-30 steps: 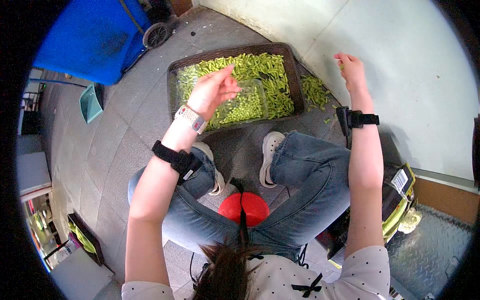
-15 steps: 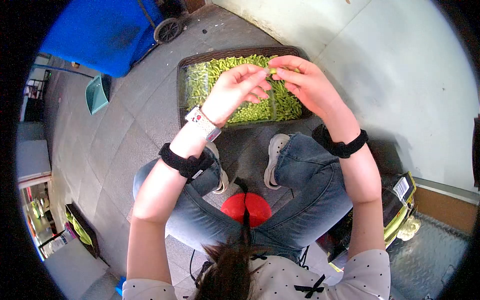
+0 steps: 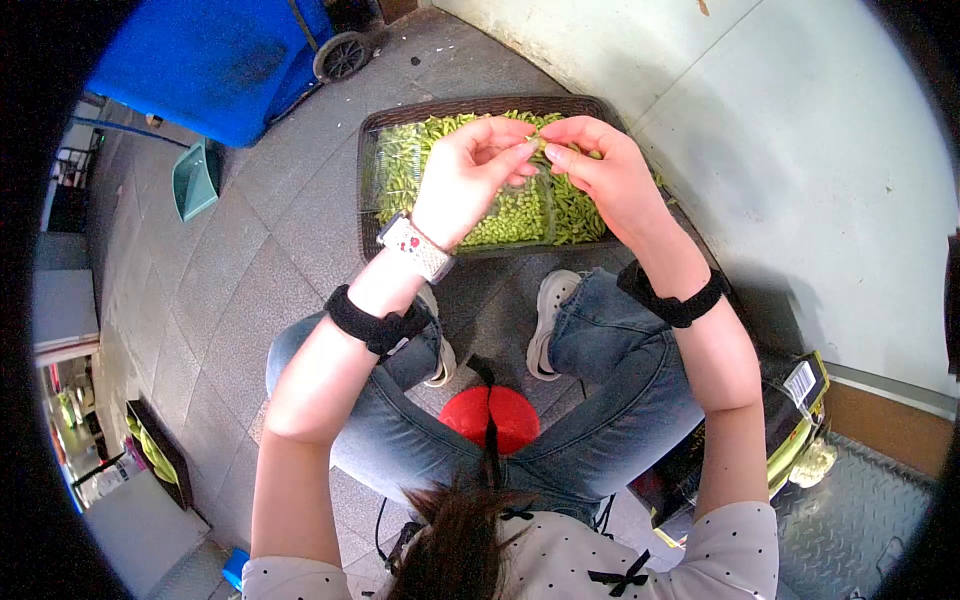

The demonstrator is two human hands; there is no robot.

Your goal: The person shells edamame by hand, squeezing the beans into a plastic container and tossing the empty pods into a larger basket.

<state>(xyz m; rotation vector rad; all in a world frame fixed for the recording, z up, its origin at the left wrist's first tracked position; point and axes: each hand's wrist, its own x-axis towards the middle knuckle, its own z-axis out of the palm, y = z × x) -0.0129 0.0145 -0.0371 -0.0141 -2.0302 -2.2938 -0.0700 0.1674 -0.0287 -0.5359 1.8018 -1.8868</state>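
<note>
My left hand [image 3: 468, 172] and my right hand [image 3: 607, 176] meet above a dark woven basket [image 3: 372, 238]. Thumbs and fingers of both pinch one small green edamame pod [image 3: 541, 147], largely covered by the fingertips. Beneath them the basket is filled with green edamame pods [image 3: 580, 212]. A clear plastic container with shelled green beans [image 3: 512, 222] sits among the pods, near the basket's front edge. Part of the basket's contents is hidden behind my hands.
A white wall [image 3: 800, 150] rises close on the right. Back left stand a blue wheeled bin [image 3: 210, 70] and a green dustpan [image 3: 195, 182]. A red round object [image 3: 490, 420] lies between my legs. At lower right is a dark crate [image 3: 690, 470] with vegetables.
My left hand's fingers have curled in more, and both hands have drawn closer around the pod. The view has shifted slightly.
</note>
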